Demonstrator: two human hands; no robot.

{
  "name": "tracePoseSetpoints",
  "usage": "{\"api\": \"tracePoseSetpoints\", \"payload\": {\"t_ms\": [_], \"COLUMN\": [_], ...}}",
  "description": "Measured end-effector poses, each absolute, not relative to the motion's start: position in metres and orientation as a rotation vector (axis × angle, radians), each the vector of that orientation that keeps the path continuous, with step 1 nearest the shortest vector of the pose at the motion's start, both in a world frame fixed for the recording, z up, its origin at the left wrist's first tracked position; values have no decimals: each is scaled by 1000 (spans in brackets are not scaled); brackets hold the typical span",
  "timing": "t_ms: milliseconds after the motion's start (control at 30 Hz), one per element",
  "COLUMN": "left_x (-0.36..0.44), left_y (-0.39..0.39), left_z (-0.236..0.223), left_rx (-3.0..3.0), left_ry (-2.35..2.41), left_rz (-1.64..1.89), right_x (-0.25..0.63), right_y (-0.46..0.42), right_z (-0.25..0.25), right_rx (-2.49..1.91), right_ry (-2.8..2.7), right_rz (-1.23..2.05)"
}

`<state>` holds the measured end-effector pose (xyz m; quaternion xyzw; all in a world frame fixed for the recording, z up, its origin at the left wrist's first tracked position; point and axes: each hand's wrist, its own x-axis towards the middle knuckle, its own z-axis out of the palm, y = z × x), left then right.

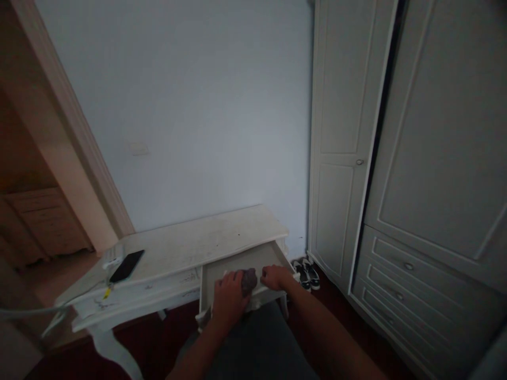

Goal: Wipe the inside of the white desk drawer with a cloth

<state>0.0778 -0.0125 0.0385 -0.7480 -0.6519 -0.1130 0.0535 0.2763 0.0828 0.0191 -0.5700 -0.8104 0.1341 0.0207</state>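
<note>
A drawer [237, 262] is pulled out of the white table [190, 240] towards me. My left hand [231, 293] is closed on a crumpled greyish-purple cloth [249, 281] over the drawer's front part. Just right of the cloth, my right hand [274, 276] is curled into a fist above the drawer's front right side. What that fist holds, if anything, is hidden. Between the fist and the cloth there is a small gap.
A dark phone [127, 265] lies at the table's left end beside a white power strip [113, 255] with a cable. Shoes [307, 274] stand on the floor right of the table. A grey wardrobe [340, 132] rises on the right; a doorway is at left.
</note>
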Motion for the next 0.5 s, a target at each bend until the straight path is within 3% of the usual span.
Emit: {"api": "tracePoseSetpoints", "payload": {"t_ms": [133,333,500], "left_x": [115,62,-30], "left_y": [-10,-21,-54], "left_z": [19,-6,-22], "left_rx": [-2444,-2685,-2310], "left_ry": [-1797,-1368,-1755], "left_rz": [-514,-177,-149], "right_x": [278,277,276], "right_y": [87,80,78], "right_z": [19,21,22], "right_rx": [-1804,-1765,-1745], "right_ry": [-2565,-2558,-2528], "right_rz": [419,366,400]}}
